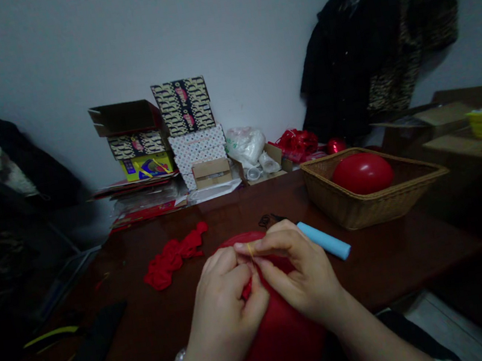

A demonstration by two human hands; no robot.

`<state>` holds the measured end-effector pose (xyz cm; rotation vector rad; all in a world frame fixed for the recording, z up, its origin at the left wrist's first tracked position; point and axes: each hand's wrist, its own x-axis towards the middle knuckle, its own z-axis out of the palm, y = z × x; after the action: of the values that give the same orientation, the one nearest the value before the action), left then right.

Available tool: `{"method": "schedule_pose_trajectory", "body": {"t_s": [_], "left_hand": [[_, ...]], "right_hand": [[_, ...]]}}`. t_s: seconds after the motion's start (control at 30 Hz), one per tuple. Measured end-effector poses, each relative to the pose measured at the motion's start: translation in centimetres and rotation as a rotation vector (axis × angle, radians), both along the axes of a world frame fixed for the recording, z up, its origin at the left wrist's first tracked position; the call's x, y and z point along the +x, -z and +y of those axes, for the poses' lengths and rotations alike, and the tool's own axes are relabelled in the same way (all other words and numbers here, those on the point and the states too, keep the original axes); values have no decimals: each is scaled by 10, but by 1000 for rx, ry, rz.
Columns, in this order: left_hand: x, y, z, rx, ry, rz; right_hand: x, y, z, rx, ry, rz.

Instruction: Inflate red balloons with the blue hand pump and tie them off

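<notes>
Below and behind my hands is a large inflated red balloon (278,339), partly hidden by them. My left hand (225,296) is closed, pinching the balloon's neck; a bit of red shows between the fingers. Between thumb and forefinger, my right hand (305,268) grips a thin yellow rubber band (250,251) stretched beside the left fingertips. Whether the band loops fully around the neck is hidden. A light blue tube (325,240) lies just past the right hand. Left of the balloon is a heap of limp red balloons (173,258).
A wicker basket (342,213) holding another inflated red balloon (362,173) stands at the right of the brown table (400,259). Stacked boxes (194,145) and a plastic bag (247,146) line the wall. A dark flat object (89,351) lies at the left.
</notes>
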<state>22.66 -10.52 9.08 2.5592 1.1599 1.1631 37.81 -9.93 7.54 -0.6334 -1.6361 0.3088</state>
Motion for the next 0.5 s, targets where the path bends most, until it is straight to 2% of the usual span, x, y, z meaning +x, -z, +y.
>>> {"method": "schedule_pose_trajectory", "body": {"t_s": [0.07, 0.17, 0.3, 0.4, 0.5], "left_hand": [[2, 1, -1, 21, 7, 1], [4, 2, -2, 39, 7, 4], [1, -1, -3, 9, 10, 7], [-5, -5, -5, -52, 10, 33], [-10, -10, -5, -100, -6, 70]], "right_hand": [[-2, -2, 2, 135, 119, -70], [-2, -6, 3, 140, 180, -167], [7, -9, 4, 57, 130, -272], [20, -8, 5, -49, 87, -180], [31, -10, 3, -222, -50, -104]]}}
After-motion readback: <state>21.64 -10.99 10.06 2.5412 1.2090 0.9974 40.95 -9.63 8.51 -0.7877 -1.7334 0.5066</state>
